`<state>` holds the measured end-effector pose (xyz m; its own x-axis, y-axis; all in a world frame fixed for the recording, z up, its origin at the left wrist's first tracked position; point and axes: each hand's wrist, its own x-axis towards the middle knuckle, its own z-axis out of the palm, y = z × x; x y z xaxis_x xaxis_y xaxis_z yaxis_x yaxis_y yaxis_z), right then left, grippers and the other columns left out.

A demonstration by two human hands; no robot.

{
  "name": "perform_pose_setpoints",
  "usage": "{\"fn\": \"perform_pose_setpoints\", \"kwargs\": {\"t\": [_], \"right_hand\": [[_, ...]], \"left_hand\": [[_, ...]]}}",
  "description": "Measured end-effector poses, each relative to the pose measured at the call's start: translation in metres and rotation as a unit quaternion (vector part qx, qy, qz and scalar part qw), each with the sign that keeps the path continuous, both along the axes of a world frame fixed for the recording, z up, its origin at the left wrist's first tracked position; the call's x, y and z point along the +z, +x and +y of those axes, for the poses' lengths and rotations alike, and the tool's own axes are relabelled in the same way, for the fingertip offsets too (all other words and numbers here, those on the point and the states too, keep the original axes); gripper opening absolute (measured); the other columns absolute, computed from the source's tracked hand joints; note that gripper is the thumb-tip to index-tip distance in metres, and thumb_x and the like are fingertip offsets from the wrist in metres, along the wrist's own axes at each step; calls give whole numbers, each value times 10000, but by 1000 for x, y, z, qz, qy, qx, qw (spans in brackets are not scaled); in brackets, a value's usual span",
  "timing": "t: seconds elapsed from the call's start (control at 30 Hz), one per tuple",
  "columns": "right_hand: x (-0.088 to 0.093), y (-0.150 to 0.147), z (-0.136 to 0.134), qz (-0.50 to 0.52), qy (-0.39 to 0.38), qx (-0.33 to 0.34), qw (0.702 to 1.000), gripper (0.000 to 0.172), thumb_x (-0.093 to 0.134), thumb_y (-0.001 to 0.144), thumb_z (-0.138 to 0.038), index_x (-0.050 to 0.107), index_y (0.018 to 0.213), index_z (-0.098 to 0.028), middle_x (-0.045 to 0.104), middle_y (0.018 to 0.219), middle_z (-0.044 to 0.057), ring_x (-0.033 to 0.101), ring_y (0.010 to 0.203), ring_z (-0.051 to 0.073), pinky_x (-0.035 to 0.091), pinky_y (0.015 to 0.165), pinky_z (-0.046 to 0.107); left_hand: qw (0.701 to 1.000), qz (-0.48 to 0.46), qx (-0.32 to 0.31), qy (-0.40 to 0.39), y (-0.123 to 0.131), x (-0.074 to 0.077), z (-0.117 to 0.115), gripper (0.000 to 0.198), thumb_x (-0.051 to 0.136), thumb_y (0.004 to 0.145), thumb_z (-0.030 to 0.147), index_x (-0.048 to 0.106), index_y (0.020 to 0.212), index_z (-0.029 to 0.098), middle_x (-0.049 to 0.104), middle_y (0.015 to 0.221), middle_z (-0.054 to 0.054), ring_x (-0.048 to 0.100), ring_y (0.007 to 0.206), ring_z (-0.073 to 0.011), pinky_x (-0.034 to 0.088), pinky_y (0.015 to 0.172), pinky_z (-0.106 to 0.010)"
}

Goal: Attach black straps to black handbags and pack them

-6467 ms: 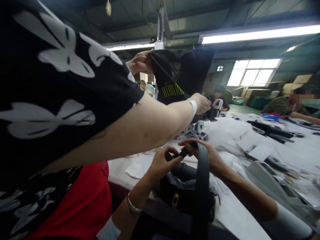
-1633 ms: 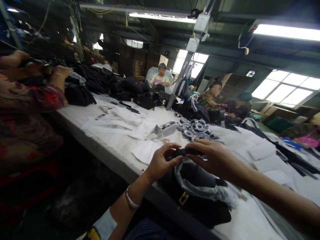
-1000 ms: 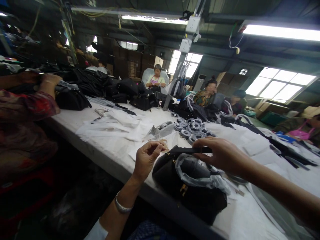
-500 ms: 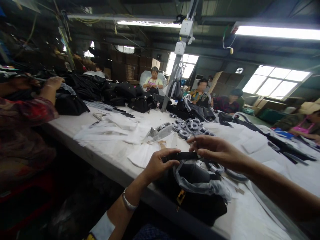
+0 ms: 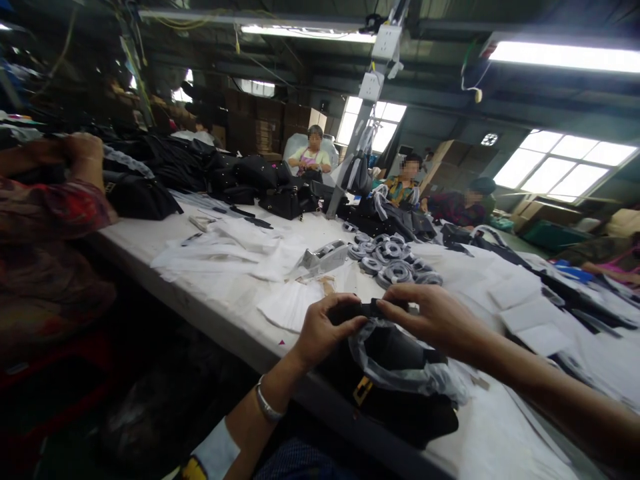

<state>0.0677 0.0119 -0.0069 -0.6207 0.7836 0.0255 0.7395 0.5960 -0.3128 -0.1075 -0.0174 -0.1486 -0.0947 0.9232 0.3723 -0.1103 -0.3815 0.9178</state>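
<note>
A black handbag (image 5: 395,413) sits in front of me at the table edge, with a gold clasp (image 5: 361,391) on its side. Its handle, wrapped in pale plastic (image 5: 395,375), loops over the bag's opening. Above the bag, a short black strap (image 5: 369,309) runs between my hands. My left hand (image 5: 327,330) pinches its left part between thumb and fingers. Closed on the other end is my right hand (image 5: 423,308), thumb and fingertips together. The strap's ends are partly hidden by my fingers.
A tape dispenser (image 5: 320,259) stands beyond my hands, near several coiled grey straps (image 5: 390,257). White sheets (image 5: 225,250) lie left and right. A co-worker's hand (image 5: 86,153) works over a black bag (image 5: 143,197) at the left. A metal post (image 5: 345,173) rises from the table.
My right hand has come down and left from a raised, looser pose and closed on the strap. The left hand keeps its pinch. The co-worker's hand at left has shifted left.
</note>
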Motion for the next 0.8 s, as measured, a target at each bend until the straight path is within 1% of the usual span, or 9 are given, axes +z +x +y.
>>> {"fn": "perform_pose_setpoints", "kwargs": {"t": [0.1,0.23,0.43,0.47,0.53,0.6,0.67,0.73,0.8], "right_hand": [[-9,-5,1,-40,6,-1,999,353,464,930,-441,662,754,-208,639,694,11,572,658,170,346,605,289],[-14,-8,9,-55,-15,2,998,374,446,928,-438,636,713,-198,580,638,-2,528,621,151,312,577,280],[-9,-18,27,-108,-153,74,980,404,488,892,-475,592,638,-178,508,567,-25,465,564,128,301,534,262],[-10,-19,28,-103,-152,80,980,392,486,897,-466,600,656,-179,520,575,-23,476,570,131,312,541,262],[-11,-21,27,-79,-116,87,986,344,485,911,-437,624,724,-183,586,639,-7,532,625,150,353,586,267],[-12,-19,23,-44,-61,82,994,248,512,912,-402,638,865,-194,666,781,20,597,734,180,400,670,282],[-10,-14,21,-15,-30,68,997,185,541,902,-357,606,991,-209,699,914,40,629,829,203,426,742,305],[-8,-10,20,1,-32,54,998,158,558,888,-314,577,1012,-217,702,940,42,638,854,210,439,757,316],[-8,-10,19,9,-51,61,997,114,576,869,-272,581,969,-218,695,889,30,636,822,202,446,731,307]], "left_hand": [[1000,-26,6,-7,6,-6,1,352,799,745,327,712,1045,164,732,1058,-89,685,984,-221,532,912,-322],[1000,-17,21,15,6,-6,-2,330,808,736,315,735,1028,179,738,1071,-82,681,1018,-222,524,939,-317],[999,19,20,42,8,-3,-10,306,819,723,309,758,1001,198,757,1010,-65,690,975,-216,530,917,-312],[999,12,24,37,9,-3,-11,303,811,733,309,756,1009,199,755,1020,-67,690,982,-217,531,919,-314],[999,-15,28,20,9,-3,-10,301,793,754,307,746,1029,195,747,1056,-75,687,1008,-222,529,937,-323],[998,-52,24,5,7,-2,-9,343,796,752,298,722,1068,184,735,1093,-84,681,1038,-227,521,966,-338],[996,-82,15,-4,5,-1,-8,385,809,737,286,696,1087,170,730,1093,-90,681,1040,-227,521,973,-346],[996,-91,5,-8,4,1,-7,374,818,725,280,692,1055,156,731,1069,-95,684,1021,-227,527,957,-344],[997,-82,-6,-11,6,2,-8,336,820,721,280,706,1009,148,737,1037,-95,690,989,-228,536,929,-337]]}}
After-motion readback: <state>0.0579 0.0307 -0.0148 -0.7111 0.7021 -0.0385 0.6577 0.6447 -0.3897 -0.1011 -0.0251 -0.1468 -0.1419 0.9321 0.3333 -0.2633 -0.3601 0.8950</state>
